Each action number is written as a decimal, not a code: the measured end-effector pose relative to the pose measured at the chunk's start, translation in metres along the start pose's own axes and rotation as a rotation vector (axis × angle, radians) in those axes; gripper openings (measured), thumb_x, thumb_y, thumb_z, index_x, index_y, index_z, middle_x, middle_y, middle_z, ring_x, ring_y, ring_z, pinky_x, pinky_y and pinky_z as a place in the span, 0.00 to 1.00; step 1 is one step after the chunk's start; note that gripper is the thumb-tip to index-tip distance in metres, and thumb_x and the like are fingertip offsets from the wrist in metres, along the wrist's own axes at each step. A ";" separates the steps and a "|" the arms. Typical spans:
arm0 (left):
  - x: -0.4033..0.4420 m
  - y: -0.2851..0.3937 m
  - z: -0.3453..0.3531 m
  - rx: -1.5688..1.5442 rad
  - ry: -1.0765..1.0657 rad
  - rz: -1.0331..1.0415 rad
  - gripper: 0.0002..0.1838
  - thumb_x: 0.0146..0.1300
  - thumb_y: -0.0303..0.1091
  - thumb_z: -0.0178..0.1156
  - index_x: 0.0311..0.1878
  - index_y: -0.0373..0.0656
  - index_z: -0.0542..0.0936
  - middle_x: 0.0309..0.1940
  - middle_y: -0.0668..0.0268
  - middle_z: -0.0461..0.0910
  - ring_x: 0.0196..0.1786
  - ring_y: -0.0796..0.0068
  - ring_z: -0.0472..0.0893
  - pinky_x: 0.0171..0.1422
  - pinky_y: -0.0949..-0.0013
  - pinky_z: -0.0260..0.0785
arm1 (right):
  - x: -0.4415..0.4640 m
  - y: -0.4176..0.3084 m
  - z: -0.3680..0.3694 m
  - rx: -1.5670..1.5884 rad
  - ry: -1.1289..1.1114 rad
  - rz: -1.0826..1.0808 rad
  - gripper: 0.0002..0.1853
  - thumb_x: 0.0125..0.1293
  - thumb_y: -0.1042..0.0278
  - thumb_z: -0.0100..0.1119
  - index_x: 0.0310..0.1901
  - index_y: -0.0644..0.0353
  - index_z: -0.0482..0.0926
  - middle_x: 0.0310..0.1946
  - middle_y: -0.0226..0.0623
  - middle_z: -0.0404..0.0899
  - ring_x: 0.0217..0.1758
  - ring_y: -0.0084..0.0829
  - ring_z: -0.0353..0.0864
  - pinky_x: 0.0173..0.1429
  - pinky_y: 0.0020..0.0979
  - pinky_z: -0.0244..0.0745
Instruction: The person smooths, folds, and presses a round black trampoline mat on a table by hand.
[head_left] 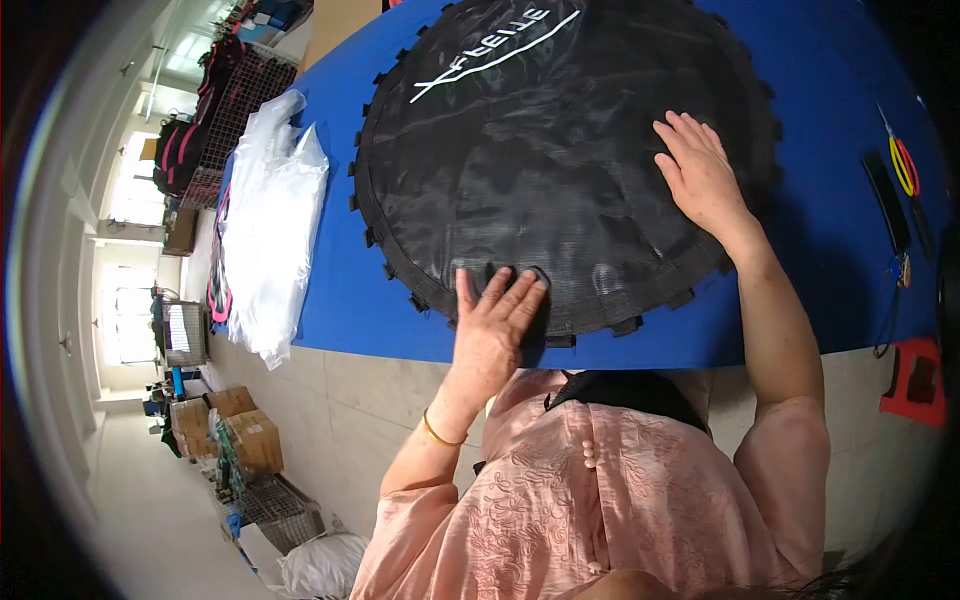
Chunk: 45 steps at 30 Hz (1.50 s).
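Observation:
A large round black mesh mat (560, 190) lies flat on the blue table, with white lettering near its far left side and short webbing tabs around its rim. My left hand (493, 318) rests on the mat's near edge, fingers spread. Farther right, my right hand (703, 172) lies flat on the mat's right part, its fingers stretched out. Neither hand holds anything. The far rim of the mat runs out of view at the top.
Clear plastic bags (268, 220) lie at the table's left edge. On the right are yellow-and-red-handled scissors (904, 165) and a black strip-like object (885, 205). A red stool (912, 380) stands below the table's right corner. Cardboard boxes (250, 440) and wire crates stand on the floor at left.

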<state>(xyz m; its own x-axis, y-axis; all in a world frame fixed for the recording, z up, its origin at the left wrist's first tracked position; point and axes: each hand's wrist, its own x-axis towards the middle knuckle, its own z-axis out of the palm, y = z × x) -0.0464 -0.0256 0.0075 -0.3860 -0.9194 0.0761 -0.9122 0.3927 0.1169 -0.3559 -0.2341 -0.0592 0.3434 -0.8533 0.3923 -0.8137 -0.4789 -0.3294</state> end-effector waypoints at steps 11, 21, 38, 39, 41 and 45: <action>0.050 0.045 0.015 -0.035 -0.002 0.201 0.34 0.64 0.28 0.59 0.76 0.39 0.74 0.77 0.59 0.73 0.78 0.46 0.71 0.86 0.23 0.37 | 0.001 -0.001 -0.001 -0.009 0.002 -0.003 0.24 0.81 0.61 0.56 0.73 0.60 0.75 0.77 0.49 0.71 0.83 0.49 0.65 0.88 0.49 0.54; 0.008 0.013 0.002 -0.018 0.009 -0.020 0.32 0.62 0.22 0.58 0.73 0.45 0.80 0.71 0.63 0.81 0.76 0.47 0.75 0.87 0.29 0.37 | 0.000 -0.005 -0.004 -0.006 -0.026 0.025 0.22 0.84 0.63 0.49 0.73 0.63 0.74 0.77 0.51 0.71 0.84 0.50 0.63 0.88 0.49 0.53; 0.124 0.077 0.034 -0.006 0.090 0.382 0.30 0.63 0.28 0.60 0.71 0.36 0.78 0.72 0.56 0.77 0.74 0.47 0.74 0.84 0.23 0.43 | 0.003 -0.003 -0.001 -0.019 -0.055 0.045 0.23 0.83 0.62 0.51 0.74 0.61 0.74 0.78 0.49 0.69 0.84 0.48 0.63 0.88 0.49 0.52; 0.121 0.074 0.032 -0.006 0.087 0.389 0.30 0.63 0.28 0.60 0.71 0.36 0.78 0.72 0.56 0.77 0.74 0.47 0.74 0.84 0.23 0.43 | 0.003 -0.003 -0.001 -0.019 -0.053 0.052 0.23 0.83 0.62 0.51 0.74 0.61 0.74 0.78 0.49 0.69 0.84 0.48 0.63 0.88 0.49 0.52; 0.107 0.066 0.025 -0.048 0.061 0.349 0.30 0.62 0.27 0.60 0.71 0.37 0.78 0.71 0.56 0.78 0.74 0.47 0.74 0.84 0.23 0.43 | 0.002 -0.002 0.000 0.010 -0.023 0.035 0.23 0.83 0.62 0.51 0.73 0.61 0.74 0.78 0.49 0.70 0.84 0.47 0.63 0.88 0.49 0.52; 0.064 0.051 0.006 -0.047 -0.004 0.255 0.32 0.62 0.27 0.60 0.72 0.37 0.77 0.72 0.57 0.77 0.74 0.46 0.74 0.85 0.24 0.37 | 0.001 -0.005 -0.004 0.029 -0.039 0.055 0.23 0.84 0.62 0.50 0.73 0.62 0.74 0.78 0.48 0.69 0.85 0.46 0.62 0.89 0.48 0.51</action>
<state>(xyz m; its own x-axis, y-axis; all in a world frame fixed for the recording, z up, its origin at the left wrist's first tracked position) -0.1182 -0.0648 0.0127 -0.6034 -0.7905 0.1047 -0.7780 0.6124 0.1403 -0.3527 -0.2319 -0.0538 0.3170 -0.8858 0.3390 -0.8180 -0.4362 -0.3750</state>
